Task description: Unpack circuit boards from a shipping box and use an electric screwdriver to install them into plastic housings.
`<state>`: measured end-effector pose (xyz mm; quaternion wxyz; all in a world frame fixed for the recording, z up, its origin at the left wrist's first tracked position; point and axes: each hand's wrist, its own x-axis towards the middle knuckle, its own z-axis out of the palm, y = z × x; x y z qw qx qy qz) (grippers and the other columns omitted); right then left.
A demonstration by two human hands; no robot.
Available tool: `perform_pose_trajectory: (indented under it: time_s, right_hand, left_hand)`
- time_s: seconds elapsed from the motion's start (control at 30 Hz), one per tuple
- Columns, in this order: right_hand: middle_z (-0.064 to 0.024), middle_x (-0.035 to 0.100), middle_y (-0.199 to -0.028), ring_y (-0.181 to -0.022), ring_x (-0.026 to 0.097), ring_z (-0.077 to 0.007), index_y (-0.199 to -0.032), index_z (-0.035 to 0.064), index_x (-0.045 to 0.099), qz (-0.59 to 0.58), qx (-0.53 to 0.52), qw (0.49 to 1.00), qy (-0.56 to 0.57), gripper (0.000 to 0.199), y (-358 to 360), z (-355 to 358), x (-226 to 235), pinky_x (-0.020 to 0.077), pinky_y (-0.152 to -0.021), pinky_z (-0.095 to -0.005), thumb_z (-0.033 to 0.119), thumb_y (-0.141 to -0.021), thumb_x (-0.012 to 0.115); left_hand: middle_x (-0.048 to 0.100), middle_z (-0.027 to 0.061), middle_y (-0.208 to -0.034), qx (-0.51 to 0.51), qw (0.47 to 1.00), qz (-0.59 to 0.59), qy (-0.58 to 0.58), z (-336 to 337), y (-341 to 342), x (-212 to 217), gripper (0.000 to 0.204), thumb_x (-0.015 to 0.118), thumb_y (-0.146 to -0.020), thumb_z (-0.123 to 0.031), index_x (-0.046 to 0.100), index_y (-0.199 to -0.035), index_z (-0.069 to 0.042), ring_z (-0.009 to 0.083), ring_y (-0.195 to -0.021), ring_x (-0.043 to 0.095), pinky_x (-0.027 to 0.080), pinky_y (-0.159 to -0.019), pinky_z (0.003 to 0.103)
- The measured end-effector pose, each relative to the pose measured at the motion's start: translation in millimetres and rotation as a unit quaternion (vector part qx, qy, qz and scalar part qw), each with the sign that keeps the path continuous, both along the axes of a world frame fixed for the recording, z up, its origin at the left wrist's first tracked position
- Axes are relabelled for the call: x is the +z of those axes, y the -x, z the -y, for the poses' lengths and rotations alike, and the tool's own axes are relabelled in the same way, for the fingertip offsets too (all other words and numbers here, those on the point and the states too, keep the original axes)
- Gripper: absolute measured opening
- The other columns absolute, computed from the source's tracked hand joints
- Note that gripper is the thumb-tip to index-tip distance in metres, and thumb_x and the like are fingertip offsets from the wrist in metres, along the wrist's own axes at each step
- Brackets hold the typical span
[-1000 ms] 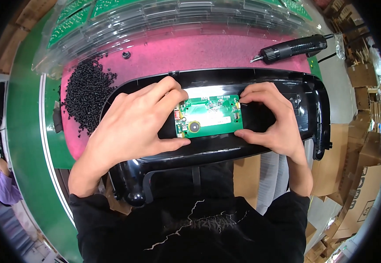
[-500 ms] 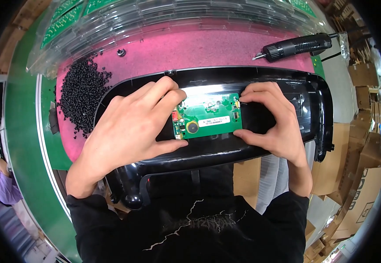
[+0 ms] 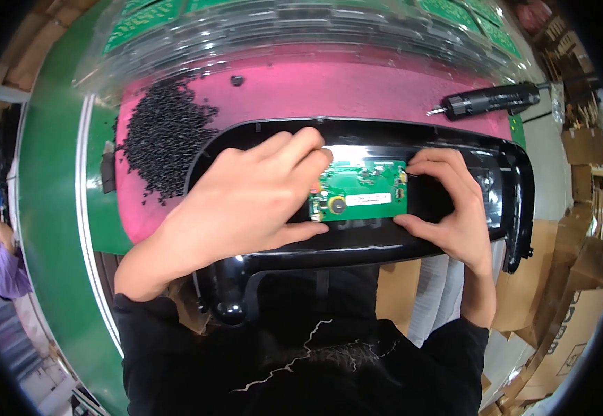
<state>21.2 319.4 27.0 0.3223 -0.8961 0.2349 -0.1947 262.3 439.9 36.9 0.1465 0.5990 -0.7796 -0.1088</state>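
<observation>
Circuit board (image 3: 360, 191), one, green and rectangular, sits between two hands above the inner face of one black plastic housing (image 3: 357, 253); whether its underside touches the housing cannot be told. It bears one round, dark-centred component (image 3: 337, 204) near its left end and one white label (image 3: 368, 199) beside that.

The left hand (image 3: 266, 184) has hold of the board's left end, thumb at the lower corner and bent fingers at the upper one. The right hand (image 3: 454, 201) takes the right end the same way, thumb below and fingertips above, in a wide C. Each grip is spread just as far as the board's short side.

Beyond the housing lies one pink mat (image 3: 343, 83). On it are one heap of small black screws (image 3: 166, 139), far too many to count, one small black part (image 3: 237, 80) apart from the heap, and one black electric screwdriver (image 3: 492, 101), its bit pointing left. Clear plastic trays (image 3: 294, 31) stand stacked at the far edge, their number unclear. One co-worker's purple sleeve (image 3: 11, 276) shows at the far left; several cardboard boxes (image 3: 561, 347) overlap on the right.
</observation>
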Motion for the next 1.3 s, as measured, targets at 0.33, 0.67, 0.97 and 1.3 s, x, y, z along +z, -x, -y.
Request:
perform_pose_trajectory:
  time_s: [0.33, 0.67, 0.97, 1.3]
  right_hand:
    - [-0.0044, 0.055, -0.114, -0.090, 0.053, -0.0108, -0.128, 0.0040, 0.047, 0.042, -0.181, 0.978, -0.093, 0.046, 44, 47, 40, 0.0403, -0.082, -0.0238, 0.017, -0.086, 0.062]
    - [-0.0018, 0.050, -0.100, -0.072, 0.049, -0.0075, -0.119, 0.0127, 0.047, 0.082, -0.302, 0.917, -0.249, 0.033, 54, 156, 39, 0.0453, -0.070, -0.0249, 0.025, -0.091, 0.060]
    - [-0.0197, 0.055, -0.117, -0.096, 0.060, -0.0228, -0.122, 0.0013, 0.033, 0.375, -0.167, 0.903, -0.125, 0.047, -25, 89, 40, 0.0507, -0.077, -0.0324, 0.011, -0.087, 0.063]
    - [0.0005, 0.042, -0.065, -0.060, 0.042, -0.0137, -0.095, 0.0063, 0.051, 0.562, 0.011, 0.703, -0.435, 0.031, -55, 14, 69, 0.0409, -0.072, -0.0376, 0.037, -0.089, 0.050]
  left_hand:
    - [0.062, 0.0134, -0.076, 0.067, 0.981, -0.111, 0.145, 2, -44, 6, 0.032, 0.071, -0.078, -0.024, 0.060, -0.097, 0.000, 0.0282, -0.072, 0.064, 0.051, -0.062, 0.034]
    - [0.061, 0.0173, -0.082, 0.176, 0.979, 0.006, 0.103, 3, -90, -13, 0.016, 0.067, -0.070, -0.004, 0.063, -0.083, 0.003, 0.0355, -0.084, 0.060, 0.048, -0.074, 0.043]
    - [0.064, 0.0190, -0.075, 0.207, 0.976, 0.003, 0.073, 8, -82, -7, 0.012, 0.063, -0.068, 0.000, 0.066, -0.080, 0.001, 0.0351, -0.075, 0.063, 0.050, -0.069, 0.041]
    - [0.068, 0.0096, -0.084, 0.078, 0.919, -0.357, 0.146, 10, -41, 17, 0.014, 0.071, -0.072, 0.000, 0.071, -0.086, 0.001, 0.0141, -0.077, 0.064, 0.050, -0.071, 0.025]
